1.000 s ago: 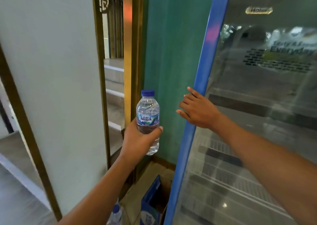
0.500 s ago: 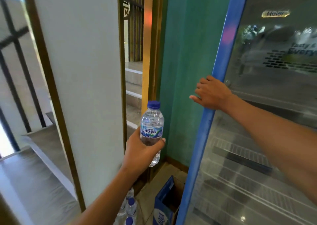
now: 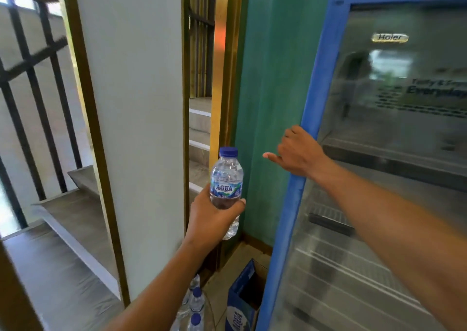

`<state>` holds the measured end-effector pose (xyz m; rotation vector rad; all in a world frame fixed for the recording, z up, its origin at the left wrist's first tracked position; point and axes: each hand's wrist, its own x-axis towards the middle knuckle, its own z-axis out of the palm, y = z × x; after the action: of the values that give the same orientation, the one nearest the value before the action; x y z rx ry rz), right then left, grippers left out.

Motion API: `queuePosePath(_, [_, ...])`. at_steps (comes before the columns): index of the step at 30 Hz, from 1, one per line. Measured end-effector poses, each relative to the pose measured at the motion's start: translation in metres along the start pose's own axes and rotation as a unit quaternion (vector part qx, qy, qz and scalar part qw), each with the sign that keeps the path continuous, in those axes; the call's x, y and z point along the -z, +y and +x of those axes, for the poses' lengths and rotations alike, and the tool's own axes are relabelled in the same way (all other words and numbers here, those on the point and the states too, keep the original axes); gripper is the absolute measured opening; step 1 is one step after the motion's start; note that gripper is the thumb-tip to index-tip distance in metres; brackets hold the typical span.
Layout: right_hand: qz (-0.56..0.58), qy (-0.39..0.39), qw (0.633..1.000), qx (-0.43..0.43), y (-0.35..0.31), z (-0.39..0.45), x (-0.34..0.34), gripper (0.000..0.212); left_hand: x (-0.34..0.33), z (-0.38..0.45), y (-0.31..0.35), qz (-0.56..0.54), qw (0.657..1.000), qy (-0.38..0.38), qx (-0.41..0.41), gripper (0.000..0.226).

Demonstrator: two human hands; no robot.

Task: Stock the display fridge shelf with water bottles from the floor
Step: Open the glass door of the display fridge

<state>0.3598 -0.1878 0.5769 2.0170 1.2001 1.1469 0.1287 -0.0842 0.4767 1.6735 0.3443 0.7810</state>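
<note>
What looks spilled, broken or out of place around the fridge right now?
Nothing stands out. The water bottle sits upright and capped in the left hand, the right hand grips the fridge door edge, and spare bottles stand on the floor.

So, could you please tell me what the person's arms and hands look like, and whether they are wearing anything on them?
Both arms are bare as far as the frame shows: no sleeves reach the forearms. The left hand and right hand wear no gloves, and no watch, bracelet or ring is visible on either wrist or on the fingers in view.
</note>
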Motion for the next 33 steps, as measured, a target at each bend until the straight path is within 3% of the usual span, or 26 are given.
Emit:
queuePosePath(3, [0.038, 0.007, 0.999, -0.015, -0.02, -0.025, 0.042, 0.083, 0.01, -0.014, 0.015, -0.008, 1.0, -0.012, -0.009, 0.047])
queuePosePath(10, [0.137, 0.153, 0.967, -0.149, -0.062, -0.093, 0.15, 0.055, 0.064, -0.07, 0.052, -0.017, 0.996, -0.07, -0.051, 0.042])
queuePosePath(15, [0.057, 0.168, 0.943, -0.282, -0.079, -0.131, 0.206, 0.072, 0.095, -0.099, 0.079, -0.04, 0.994, -0.089, -0.055, 0.048])
queuePosePath(19, [0.05, 0.169, 0.9, -0.399, -0.078, -0.152, 0.237, 0.099, 0.102, -0.117, 0.094, -0.033, 0.989, -0.122, -0.07, 0.043])
queuePosePath(22, [0.075, 0.188, 0.874, -0.442, -0.077, -0.17, 0.246, 0.097, 0.096, -0.13, 0.106, -0.025, 0.985, -0.142, -0.09, 0.037])
queuePosePath(25, [0.148, 0.208, 0.851, -0.459, -0.078, -0.183, 0.258, 0.092, 0.085, -0.148, 0.122, -0.043, 0.98, -0.161, -0.111, 0.035])
queuePosePath(33, [0.24, 0.254, 0.83, -0.434, -0.072, -0.241, 0.302, 0.09, 0.036, -0.186, 0.15, -0.11, 0.956, -0.248, -0.112, 0.03])
